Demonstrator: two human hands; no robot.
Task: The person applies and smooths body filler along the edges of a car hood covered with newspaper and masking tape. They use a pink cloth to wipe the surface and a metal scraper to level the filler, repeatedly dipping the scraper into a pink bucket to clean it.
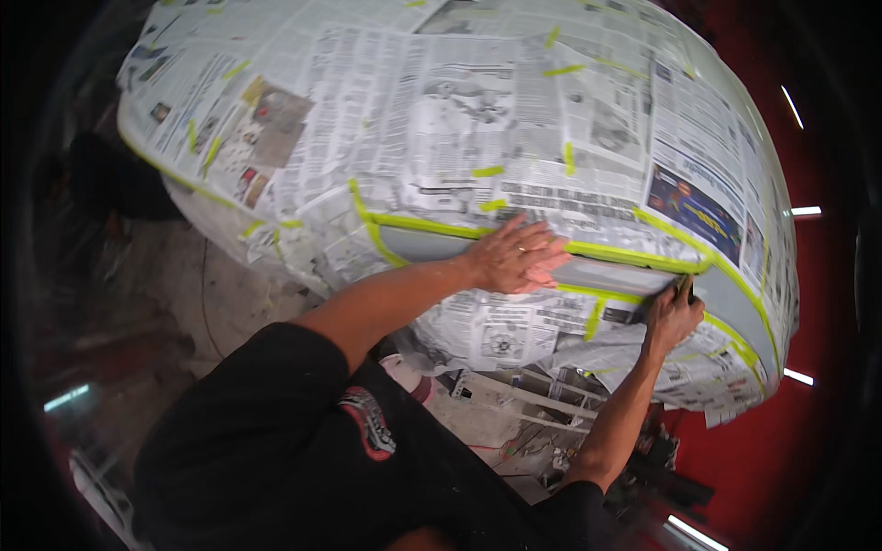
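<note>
A large curved body panel is covered in newspaper (478, 101) fixed with yellow-green tape (423, 225). Between the taped edges runs a bare grey strip (616, 274). My left hand (516, 253), with a ring on one finger, presses a pink cloth (549, 272) against this strip, fingers stretched over it. My right hand (675, 317) is at the strip's right end, near a corner of the tape. Its fingers are closed around a small dark and yellowish piece (684, 288), whose kind I cannot make out.
Loose newspaper (505, 335) hangs below the strip. A pale metal frame (514, 393) and assorted clutter lie beneath the panel. At the right is a red surface (735, 459); concrete floor (230, 275) shows at the left.
</note>
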